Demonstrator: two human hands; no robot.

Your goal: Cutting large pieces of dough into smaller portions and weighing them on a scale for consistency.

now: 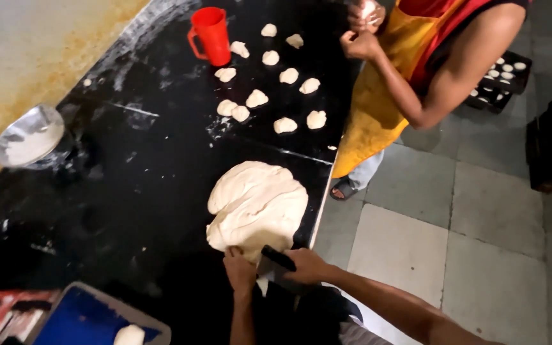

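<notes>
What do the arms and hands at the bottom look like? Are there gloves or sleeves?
No gloves and no long sleeves. The left hand and right hand are bare, and both forearms are uncovered. No watch, ring or bracelet shows. A bit of grey striped cloth shows near the right arm.

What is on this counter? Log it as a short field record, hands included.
surface: black flour-dusted stone counter
main item: large pale mound of raw dough
left hand: presses the mound's near edge
right hand: grips a dark-handled metal dough scraper at that edge
portions: small pale dough pieces scattered at the far end
other items: red plastic jug; round metal bowl with flour; blue tray
nearby: co-worker in a yellow apron, hands raised together
</notes>
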